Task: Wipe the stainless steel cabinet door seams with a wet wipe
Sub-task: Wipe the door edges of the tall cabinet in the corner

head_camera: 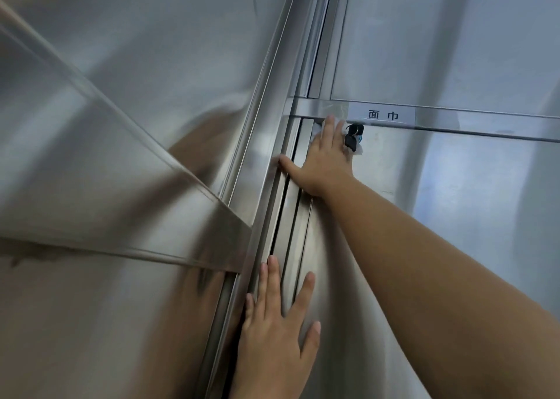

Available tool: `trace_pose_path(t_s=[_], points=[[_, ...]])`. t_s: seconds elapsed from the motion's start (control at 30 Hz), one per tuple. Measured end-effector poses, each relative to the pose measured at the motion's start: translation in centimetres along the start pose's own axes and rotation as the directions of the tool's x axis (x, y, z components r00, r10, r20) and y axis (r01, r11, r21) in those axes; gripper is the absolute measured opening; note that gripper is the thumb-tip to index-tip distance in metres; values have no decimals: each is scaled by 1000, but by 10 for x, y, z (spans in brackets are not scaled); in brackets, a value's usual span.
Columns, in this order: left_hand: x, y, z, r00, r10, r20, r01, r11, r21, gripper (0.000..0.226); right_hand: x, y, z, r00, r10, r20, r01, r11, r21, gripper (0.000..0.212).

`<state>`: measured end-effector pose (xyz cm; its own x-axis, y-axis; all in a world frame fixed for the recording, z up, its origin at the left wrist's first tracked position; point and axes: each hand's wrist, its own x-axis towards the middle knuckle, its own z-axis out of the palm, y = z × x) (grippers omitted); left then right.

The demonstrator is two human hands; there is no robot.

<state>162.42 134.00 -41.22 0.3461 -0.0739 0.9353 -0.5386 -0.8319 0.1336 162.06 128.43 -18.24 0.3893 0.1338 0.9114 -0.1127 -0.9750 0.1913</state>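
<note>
Shiny steel cabinet doors [121, 95] fill the whole frame, with a long seam [281, 211] down the middle. The right hand [324, 159], arm stretched up, presses flat on the wet wipe [358, 149] just above centre, likely to rub the seam's top. The left hand [275, 329], fingers spread at the bottom, probably steadies the door.
</note>
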Motion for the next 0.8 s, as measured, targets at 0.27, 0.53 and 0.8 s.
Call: trace_pose_path(t_s=[0.27, 0.53, 0.8], points=[[-1, 0, 3, 1000, -1, 17, 2, 999, -46, 58, -17, 6, 16, 997, -38, -65, 27, 988, -155, 95], [-2, -5, 14, 999, 41, -13, -42, 994, -99, 65, -58, 6, 35, 993, -111, -51, 99, 977, -188, 95], [-13, 0, 14, 1000, -11, 10, 12, 991, -134, 56, -102, -6, 50, 994, -106, -30, 100, 983, -153, 97]])
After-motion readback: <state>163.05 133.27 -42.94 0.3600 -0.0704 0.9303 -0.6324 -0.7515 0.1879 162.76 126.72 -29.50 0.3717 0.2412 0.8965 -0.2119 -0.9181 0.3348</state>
